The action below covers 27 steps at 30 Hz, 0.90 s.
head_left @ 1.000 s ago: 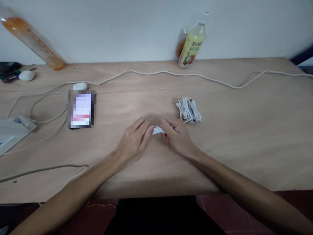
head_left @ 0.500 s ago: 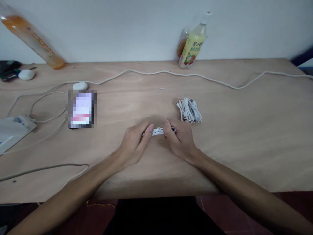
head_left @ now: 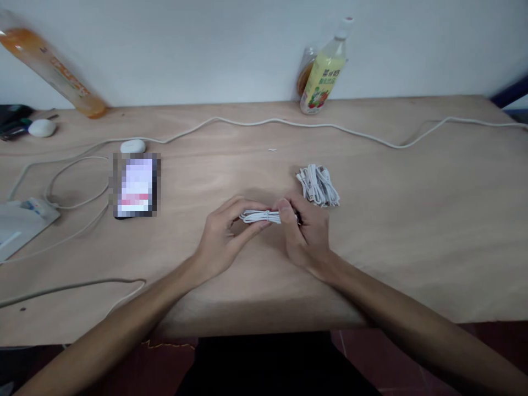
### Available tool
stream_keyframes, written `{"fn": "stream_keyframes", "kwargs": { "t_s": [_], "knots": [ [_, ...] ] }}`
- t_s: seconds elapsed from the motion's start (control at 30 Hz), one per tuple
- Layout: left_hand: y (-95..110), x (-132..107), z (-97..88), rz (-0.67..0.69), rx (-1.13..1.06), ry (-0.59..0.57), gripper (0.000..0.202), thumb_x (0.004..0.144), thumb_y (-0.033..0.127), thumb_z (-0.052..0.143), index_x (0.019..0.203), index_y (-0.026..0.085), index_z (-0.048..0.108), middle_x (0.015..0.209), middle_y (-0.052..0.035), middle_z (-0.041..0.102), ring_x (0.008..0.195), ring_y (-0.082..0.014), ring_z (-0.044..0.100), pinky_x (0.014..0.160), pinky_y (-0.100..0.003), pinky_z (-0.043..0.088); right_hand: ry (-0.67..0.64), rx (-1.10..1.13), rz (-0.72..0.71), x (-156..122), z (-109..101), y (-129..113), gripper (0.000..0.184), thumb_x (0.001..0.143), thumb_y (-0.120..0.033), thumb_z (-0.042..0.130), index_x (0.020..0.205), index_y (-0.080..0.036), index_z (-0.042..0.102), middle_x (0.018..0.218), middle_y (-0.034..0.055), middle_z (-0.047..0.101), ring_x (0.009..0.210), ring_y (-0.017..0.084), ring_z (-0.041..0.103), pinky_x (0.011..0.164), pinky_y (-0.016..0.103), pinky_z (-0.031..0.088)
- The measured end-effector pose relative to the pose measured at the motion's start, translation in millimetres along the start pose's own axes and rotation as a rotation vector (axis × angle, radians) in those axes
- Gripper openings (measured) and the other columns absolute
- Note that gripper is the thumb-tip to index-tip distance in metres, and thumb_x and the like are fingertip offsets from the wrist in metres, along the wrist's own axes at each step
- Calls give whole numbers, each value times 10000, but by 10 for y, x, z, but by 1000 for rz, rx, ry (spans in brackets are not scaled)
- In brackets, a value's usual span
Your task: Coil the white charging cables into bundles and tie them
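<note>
Between my two hands is a folded white cable (head_left: 259, 216), bound round its middle with a tie. My left hand (head_left: 225, 234) pinches the bundle's left part, thumb below and fingers above. The right end is gripped in my right hand (head_left: 305, 228), whose thumb presses on top; that end is mostly hidden by the fingers. Just beyond my right hand, a pile of similar bundled white cables (head_left: 318, 184) lies on the wooden table (head_left: 412, 220).
A phone (head_left: 136, 187) with a blurred screen lies at left, by a white earbud case (head_left: 132, 146). A long white cord (head_left: 247, 124) crosses the back. Near the wall stand a yellow drink bottle (head_left: 325, 74) and an orange drink bottle (head_left: 61, 77). A white power strip (head_left: 25, 225) sits far left.
My left hand has loosened from a closed grip to a wider pinch, uncovering the cable's left loops. My right hand keeps its hold on the other end.
</note>
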<state>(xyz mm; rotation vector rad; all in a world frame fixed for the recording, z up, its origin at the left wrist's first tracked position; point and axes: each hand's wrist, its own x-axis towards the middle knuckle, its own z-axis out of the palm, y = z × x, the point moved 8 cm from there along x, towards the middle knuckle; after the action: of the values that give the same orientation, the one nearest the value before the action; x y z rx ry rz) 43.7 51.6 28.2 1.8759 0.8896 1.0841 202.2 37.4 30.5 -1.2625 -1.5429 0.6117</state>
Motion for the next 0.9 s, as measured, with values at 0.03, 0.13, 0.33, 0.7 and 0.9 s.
{"fn": "stream_keyframes", "kwargs": {
  "t_s": [0.03,0.13,0.33,0.7,0.9],
  "knots": [
    [-13,3,-6,-11,-11,6,145,1004,256,800,1148,246,811,1086,-62,827,1003,-228,757,909,-380,609,12,18,5,-3,-11,2,236,1035,-295,517,815,-250,589,705,-13,579,618,161,479,620,335,366],
    [-42,14,-15,-44,-46,15,134,976,249,826,1110,245,828,1077,-59,831,995,-224,756,899,-368,605,42,74,6,-2,-28,19,150,1032,-279,562,894,-249,613,757,-20,601,627,148,498,605,318,380],
    [-124,8,29,-207,-147,-18,124,950,294,830,1041,217,866,1015,-65,841,935,-210,743,838,-328,566,84,216,-36,32,-35,53,48,1004,-284,647,976,-246,643,796,-32,597,638,128,518,542,267,386],
    [-226,-41,278,-531,-516,-304,233,933,400,829,881,173,826,791,-13,775,717,-137,695,748,-272,563,-80,509,242,128,121,262,295,1027,-537,701,1022,-244,739,723,-39,554,561,113,486,446,242,351],
    [-221,-45,294,-565,-504,-309,243,908,392,823,818,173,769,702,22,709,611,-115,642,673,-262,542,-223,550,282,153,222,274,493,989,-720,687,921,-233,714,638,-71,479,499,93,427,435,232,329]
  ]
}}
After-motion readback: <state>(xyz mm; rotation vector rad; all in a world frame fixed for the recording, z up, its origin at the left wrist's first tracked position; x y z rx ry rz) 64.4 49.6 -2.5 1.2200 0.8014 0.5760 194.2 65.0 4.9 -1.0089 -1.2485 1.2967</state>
